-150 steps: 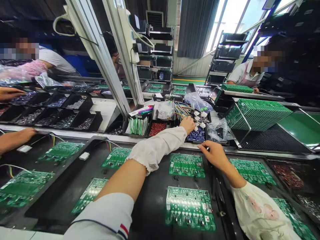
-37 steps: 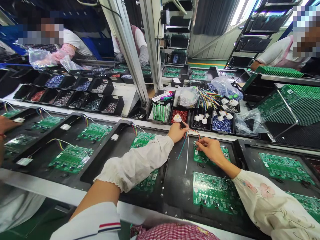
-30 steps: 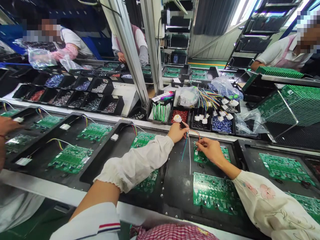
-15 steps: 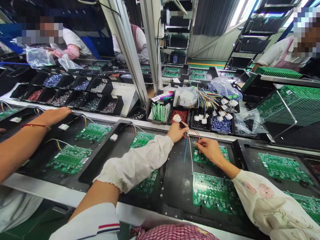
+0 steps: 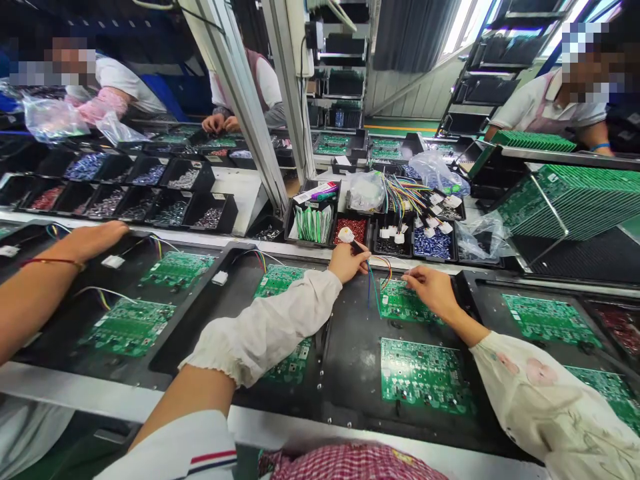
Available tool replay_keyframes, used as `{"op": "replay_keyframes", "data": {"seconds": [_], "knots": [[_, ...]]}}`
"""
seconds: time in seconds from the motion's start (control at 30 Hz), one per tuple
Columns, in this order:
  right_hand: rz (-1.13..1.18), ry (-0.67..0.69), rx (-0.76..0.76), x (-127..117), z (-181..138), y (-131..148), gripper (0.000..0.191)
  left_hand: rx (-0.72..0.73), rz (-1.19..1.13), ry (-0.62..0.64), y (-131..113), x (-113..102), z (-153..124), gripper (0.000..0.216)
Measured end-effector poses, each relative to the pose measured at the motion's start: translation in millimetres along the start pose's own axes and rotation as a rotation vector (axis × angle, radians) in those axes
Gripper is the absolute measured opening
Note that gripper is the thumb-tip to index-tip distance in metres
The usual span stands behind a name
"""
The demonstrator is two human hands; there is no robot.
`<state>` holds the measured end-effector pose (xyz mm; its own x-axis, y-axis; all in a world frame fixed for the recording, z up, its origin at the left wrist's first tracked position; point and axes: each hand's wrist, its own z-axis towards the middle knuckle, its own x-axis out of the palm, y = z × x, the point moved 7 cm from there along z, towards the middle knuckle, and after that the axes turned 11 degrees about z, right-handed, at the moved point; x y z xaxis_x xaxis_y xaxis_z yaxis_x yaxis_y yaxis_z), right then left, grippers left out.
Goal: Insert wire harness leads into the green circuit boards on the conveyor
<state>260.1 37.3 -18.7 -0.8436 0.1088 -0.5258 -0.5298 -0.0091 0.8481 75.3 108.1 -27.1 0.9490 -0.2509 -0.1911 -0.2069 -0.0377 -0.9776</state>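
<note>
My left hand is closed on a wire harness; its white connector sticks up above my fingers and coloured wires hang down. My right hand pinches the wire ends over the far green circuit board in a black carrier tray. A second green board lies nearer to me in the same tray.
Black bins with red parts, blue capacitors and more harnesses line the far edge. A rack of green boards stands right. A co-worker's arm reaches over trays at left; other people work across the line.
My right hand has shifted a little right and up along the far board, drawing the wire ends with it. The co-worker's arm at left has reached in over the trays.
</note>
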Motion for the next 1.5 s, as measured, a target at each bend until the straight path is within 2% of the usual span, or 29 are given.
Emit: {"op": "replay_keyframes", "data": {"seconds": [0.17, 0.77, 1.13, 1.37, 1.5], "knots": [[-0.061, 0.002, -0.021, 3, 14, -13, 0.014, 0.017, 0.010, 0.000, 2, 0, 1, 0.010], [-0.138, -0.024, -0.002, 4, 11, -15, 0.016, 0.015, 0.006, 0.006, 3, 0, 1, 0.011], [-0.233, -0.085, -0.013, 4, 12, -16, 0.020, 0.011, 0.021, 0.003, 0, 0, -1, 0.008], [-0.205, -0.087, 0.003, 5, 11, -17, 0.020, 0.012, 0.007, 0.004, 2, 0, 0, 0.011], [-0.226, -0.057, -0.036, 5, 13, -12, 0.018, 0.012, 0.008, 0.003, 4, 0, 1, 0.011]]}}
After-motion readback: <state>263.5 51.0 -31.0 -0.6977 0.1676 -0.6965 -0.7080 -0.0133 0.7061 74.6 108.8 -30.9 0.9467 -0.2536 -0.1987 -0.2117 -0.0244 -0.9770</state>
